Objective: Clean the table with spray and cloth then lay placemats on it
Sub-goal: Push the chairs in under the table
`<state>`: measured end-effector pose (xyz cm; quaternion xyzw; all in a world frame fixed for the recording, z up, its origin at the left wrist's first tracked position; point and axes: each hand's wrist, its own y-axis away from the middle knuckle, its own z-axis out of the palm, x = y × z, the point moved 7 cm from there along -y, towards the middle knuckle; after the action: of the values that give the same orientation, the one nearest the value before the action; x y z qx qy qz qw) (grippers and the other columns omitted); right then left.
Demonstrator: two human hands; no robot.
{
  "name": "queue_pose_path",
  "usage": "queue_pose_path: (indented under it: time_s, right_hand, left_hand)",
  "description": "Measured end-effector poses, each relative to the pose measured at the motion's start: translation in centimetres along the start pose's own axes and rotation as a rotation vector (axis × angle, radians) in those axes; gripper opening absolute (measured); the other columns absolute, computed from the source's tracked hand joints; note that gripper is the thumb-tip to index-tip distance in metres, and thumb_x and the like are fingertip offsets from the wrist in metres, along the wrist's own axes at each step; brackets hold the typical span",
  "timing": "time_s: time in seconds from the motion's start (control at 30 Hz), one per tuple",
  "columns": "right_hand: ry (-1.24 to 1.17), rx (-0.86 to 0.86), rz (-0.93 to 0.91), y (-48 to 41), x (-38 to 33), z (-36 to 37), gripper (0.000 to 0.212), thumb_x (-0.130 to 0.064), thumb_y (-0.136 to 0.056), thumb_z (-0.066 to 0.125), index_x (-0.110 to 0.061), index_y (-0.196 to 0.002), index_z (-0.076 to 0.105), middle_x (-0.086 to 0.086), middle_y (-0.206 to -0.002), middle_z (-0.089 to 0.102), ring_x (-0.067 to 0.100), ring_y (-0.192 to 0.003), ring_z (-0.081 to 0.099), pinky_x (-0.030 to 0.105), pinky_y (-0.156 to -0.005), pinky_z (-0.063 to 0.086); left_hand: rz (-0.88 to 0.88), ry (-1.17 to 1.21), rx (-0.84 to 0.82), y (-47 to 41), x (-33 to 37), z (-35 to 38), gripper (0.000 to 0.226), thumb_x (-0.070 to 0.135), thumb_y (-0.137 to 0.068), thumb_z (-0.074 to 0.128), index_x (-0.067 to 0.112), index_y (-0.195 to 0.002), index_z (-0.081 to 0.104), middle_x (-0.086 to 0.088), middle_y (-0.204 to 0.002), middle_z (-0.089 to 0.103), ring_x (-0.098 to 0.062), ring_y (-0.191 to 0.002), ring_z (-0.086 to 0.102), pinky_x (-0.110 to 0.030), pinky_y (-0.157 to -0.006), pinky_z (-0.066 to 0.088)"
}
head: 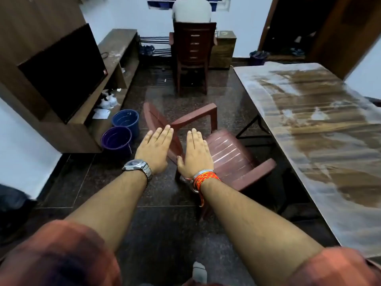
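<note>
The long table (321,129) runs along the right side, its glossy wood-grain top bare with pale sheen. Both my arms stretch forward over the dark floor, left of the table. My left hand (155,149), with a metal watch on the wrist, is flat with straight fingers and holds nothing. My right hand (195,154), with an orange thread band on the wrist, is also flat and holds nothing. Both hover in front of a maroon plastic chair (226,153). No spray bottle, cloth or placemat is in view.
The maroon chair stands between me and the table's left edge. Two dark blue buckets (121,131) sit on the floor by a wooden TV unit (61,79) at the left. Another chair (193,56) with a seated person stands at the far wall.
</note>
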<state>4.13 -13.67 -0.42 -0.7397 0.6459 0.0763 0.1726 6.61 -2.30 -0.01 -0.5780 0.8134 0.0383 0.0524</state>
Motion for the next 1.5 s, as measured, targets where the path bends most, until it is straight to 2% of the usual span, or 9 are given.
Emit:
queue_pose_path:
  time_s: [0.1, 0.27, 0.43, 0.57, 0.67, 0.73, 0.97, 1.17, 1.5]
  right_hand:
    - [0.024, -0.077, 0.048, -2.0, -0.6, 2.5, 0.086, -0.034, -0.087, 0.053, -0.002, -0.15, 0.006, 0.015, -0.16, 0.005, 0.028, -0.147, 0.004, 0.041, -0.12, 0.009]
    - [0.003, -0.198, 0.136, -5.6, -1.8, 6.3, 0.091, -0.04, -0.083, 0.056, -0.001, -0.15, 0.009, 0.016, -0.159, 0.007, 0.028, -0.147, 0.006, 0.04, -0.12, 0.009]
    - [0.01, -0.245, 0.322, -8.2, -2.8, 9.3, 0.092, -0.035, -0.077, 0.063, 0.001, -0.148, 0.018, 0.02, -0.155, 0.019, 0.03, -0.144, 0.016, 0.039, -0.118, 0.016]
    - [0.041, -0.257, 0.503, -8.8, -3.7, 10.5, 0.073, -0.033, -0.08, 0.06, -0.001, -0.14, 0.034, 0.018, -0.146, 0.038, 0.03, -0.134, 0.036, 0.037, -0.111, 0.029]
    - [0.07, -0.224, 0.651, -8.7, -4.3, 10.0, 0.044, -0.033, -0.083, 0.057, -0.009, -0.119, 0.054, 0.011, -0.123, 0.058, 0.03, -0.114, 0.055, 0.035, -0.09, 0.044]
    - [0.104, -0.27, 0.747, -8.7, -4.4, 9.7, 0.032, -0.031, -0.083, 0.056, -0.012, -0.109, 0.059, 0.01, -0.114, 0.064, 0.031, -0.105, 0.061, 0.034, -0.08, 0.046]
    - [0.122, -0.291, 0.836, -10.0, -4.1, 10.6, 0.032, -0.03, -0.083, 0.058, -0.013, -0.109, 0.062, 0.01, -0.111, 0.065, 0.032, -0.101, 0.063, 0.037, -0.08, 0.049]
    - [0.179, -0.246, 0.906, -10.5, -3.8, 10.7, 0.029, -0.023, -0.087, 0.051, -0.013, -0.112, 0.062, 0.011, -0.115, 0.064, 0.034, -0.105, 0.062, 0.039, -0.083, 0.046]
    - [0.213, -0.277, 1.077, -13.3, -7.3, 12.1, 0.03, -0.028, -0.083, 0.057, -0.014, -0.108, 0.063, 0.011, -0.111, 0.064, 0.034, -0.1, 0.063, 0.038, -0.08, 0.049]
  left_hand:
    - [0.009, 0.032, -0.076, -2.2, -2.1, 2.0, 0.089, 0.029, -0.089, 0.053, 0.015, -0.156, -0.004, -0.002, -0.164, -0.007, -0.019, -0.151, 0.002, -0.039, -0.122, 0.002]
    - [0.188, 0.014, -0.177, -6.7, -4.2, 5.4, 0.095, 0.041, -0.086, 0.055, 0.016, -0.156, -0.004, -0.001, -0.164, -0.006, -0.019, -0.151, 0.003, -0.038, -0.121, 0.004]
    - [0.46, -0.035, -0.217, -9.3, -5.7, 7.8, 0.093, 0.04, -0.081, 0.06, 0.014, -0.156, 0.011, -0.002, -0.163, 0.012, -0.02, -0.148, 0.017, -0.038, -0.121, 0.007]
    - [0.699, 0.001, -0.139, -11.1, -6.6, 8.3, 0.071, 0.037, -0.076, 0.059, 0.017, -0.142, 0.041, -0.003, -0.144, 0.047, -0.023, -0.127, 0.047, -0.036, -0.113, 0.025]
    - [0.82, 0.056, -0.07, -11.6, -7.1, 8.4, 0.044, 0.033, -0.072, 0.056, 0.018, -0.113, 0.056, -0.002, -0.116, 0.061, -0.026, -0.108, 0.056, -0.035, -0.098, 0.035]
    - [0.867, 0.071, -0.056, -12.0, -7.4, 8.2, 0.032, 0.027, -0.073, 0.058, 0.018, -0.104, 0.057, -0.002, -0.108, 0.062, -0.026, -0.103, 0.057, -0.036, -0.092, 0.039]
    - [0.964, -0.081, -0.132, -16.0, -8.6, 8.6, 0.018, 0.023, -0.079, 0.06, 0.021, -0.096, 0.057, 0.0, -0.101, 0.066, -0.027, -0.097, 0.062, -0.038, -0.08, 0.043]
    - [1.058, -0.17, -0.156, -17.1, -7.8, 8.9, 0.021, 0.023, -0.082, 0.056, 0.02, -0.102, 0.062, -0.006, -0.105, 0.069, -0.032, -0.097, 0.066, -0.037, -0.076, 0.05]
    - [1.328, -0.24, -0.099, -19.1, -10.9, 8.6, 0.021, 0.016, -0.088, 0.05, 0.016, -0.104, 0.063, -0.01, -0.105, 0.069, -0.035, -0.097, 0.065, -0.036, -0.071, 0.045]
